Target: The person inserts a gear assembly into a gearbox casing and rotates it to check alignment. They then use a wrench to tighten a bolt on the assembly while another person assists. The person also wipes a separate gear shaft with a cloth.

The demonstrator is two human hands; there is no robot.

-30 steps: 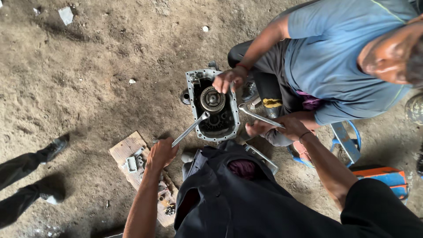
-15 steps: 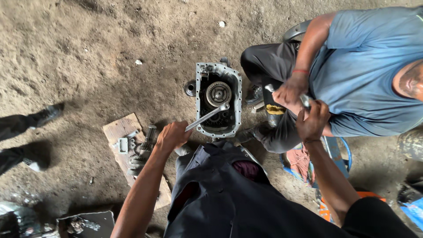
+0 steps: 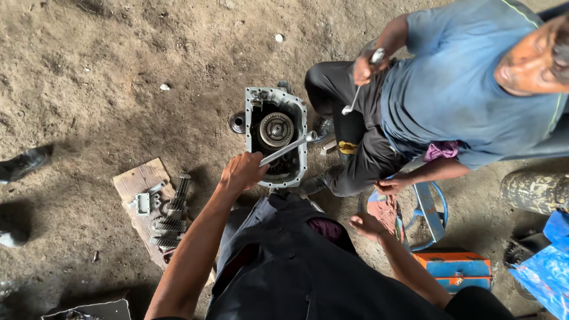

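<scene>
A grey metal gearbox housing (image 3: 299,118) lies open on the dirt floor, with a round gear (image 3: 276,129) showing inside. My left hand (image 3: 242,172) grips the near end of a long steel wrench (image 3: 288,148) that slants across the housing's opening. My right hand (image 3: 364,225) hovers low with fingers apart and nothing in it, beside a red cloth (image 3: 385,212). A co-worker in a blue shirt (image 3: 456,83) sits past the housing and holds a small spanner (image 3: 355,95) up in one hand (image 3: 363,70).
A wooden board (image 3: 137,181) at the left carries a toothed gear shaft (image 3: 170,213) and small parts. An orange toolbox (image 3: 456,269) and blue sheeting (image 3: 545,266) lie at the lower right. Another person's shoe (image 3: 24,163) is at the left edge.
The co-worker's hand has lifted away with the small spanner, and my right hand has dropped back down with nothing in it. My left hand stays on the long wrench at the housing.
</scene>
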